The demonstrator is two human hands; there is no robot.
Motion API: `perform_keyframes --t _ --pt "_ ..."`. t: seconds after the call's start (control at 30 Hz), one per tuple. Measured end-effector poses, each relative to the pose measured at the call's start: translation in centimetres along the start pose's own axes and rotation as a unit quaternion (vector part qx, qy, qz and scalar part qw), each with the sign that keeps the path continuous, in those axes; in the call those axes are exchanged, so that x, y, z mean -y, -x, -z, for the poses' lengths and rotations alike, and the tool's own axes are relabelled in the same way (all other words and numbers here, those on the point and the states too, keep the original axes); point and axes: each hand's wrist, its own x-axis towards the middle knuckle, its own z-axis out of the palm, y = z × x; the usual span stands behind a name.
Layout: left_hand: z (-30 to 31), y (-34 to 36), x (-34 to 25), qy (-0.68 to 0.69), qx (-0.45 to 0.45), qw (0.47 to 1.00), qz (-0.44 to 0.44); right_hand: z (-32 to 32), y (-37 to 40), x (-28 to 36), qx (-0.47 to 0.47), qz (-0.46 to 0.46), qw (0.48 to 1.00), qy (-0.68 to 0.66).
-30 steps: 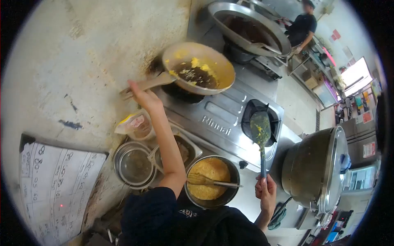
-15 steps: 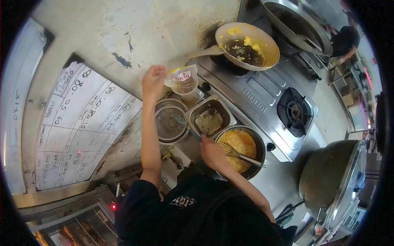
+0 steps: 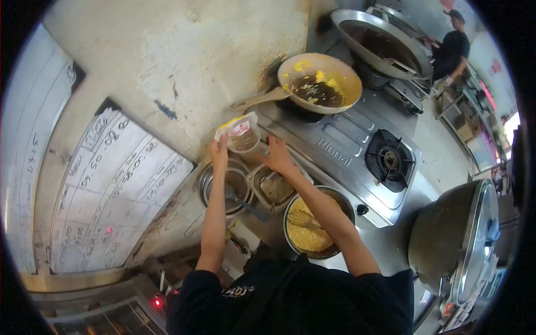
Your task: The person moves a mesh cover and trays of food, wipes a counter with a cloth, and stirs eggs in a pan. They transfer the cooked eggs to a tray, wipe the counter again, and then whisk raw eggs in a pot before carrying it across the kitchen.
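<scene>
My left hand pinches the left side of a clear plastic pouch with red print, which stands upright in a see-through tub. On the pouch's right, my right hand has its fingers apart and holds nothing. A blue-handled utensil lies across a round metal bowl below my left hand. Beside the bowl is a square steel container, partly covered by my right wrist. Under my right forearm a whisk rests in a pot of yellow mixture.
A pan with yellow scraps sits on the steel stove, its handle toward the wall. A bare burner is nearer. A large lidded pot stands right, a big wok behind. Another person stands far off.
My right hand has let go of the blue-handled utensil and moved up beside the pouch. My left hand has come down onto the pouch's edge. The view has shifted slightly.
</scene>
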Motion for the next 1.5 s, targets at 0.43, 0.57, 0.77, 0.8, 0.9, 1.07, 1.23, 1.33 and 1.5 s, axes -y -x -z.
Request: perform_keyframes --t 0.43,0.57,0.77,0.8,0.9,1.07,1.23,1.33,1.5 --pt "-0.6 0.7 -13.3 0.005 -0.116 0.969 -0.219 5.8 -4.2 4.9 0.026 0.012 0.934 -0.356" --pt "-4.1 -2.6 -20.1 -0.066 -0.03 0.933 -0.352 10.0 -5.2 6.2 0.0 -0.096 0.784 -0.613" --pt "-10.8 -6.2 -23.2 -0.263 0.062 0.893 -0.361 11.7 -6.9 4.2 0.015 -0.131 0.574 -0.808" --pt "-12.0 -7.0 -22.8 -0.325 0.062 0.875 -0.353 12.0 -7.1 4.0 0.011 -0.129 0.573 -0.81" --pt "-15.1 -8.7 -22.0 -0.418 0.087 0.841 -0.332 12.3 -7.5 3.3 0.003 -0.189 0.512 -0.838" --pt "-18.0 -9.9 -22.1 -0.476 0.127 0.82 -0.292 12.0 -8.2 2.1 0.005 -0.21 0.432 -0.877" --pt "-18.6 -9.8 -23.4 -0.536 0.137 0.793 -0.257 12.2 -8.7 1.9 0.031 -0.2 0.42 -0.885" --pt "-18.3 -10.5 -24.1 -0.556 0.095 0.786 -0.255 12.2 -9.7 2.5 0.043 -0.197 0.417 -0.886" --pt "-18.5 -12.7 -26.6 -0.552 0.07 0.796 -0.24 13.2 -12.8 3.3 0.051 -0.147 0.444 -0.883"
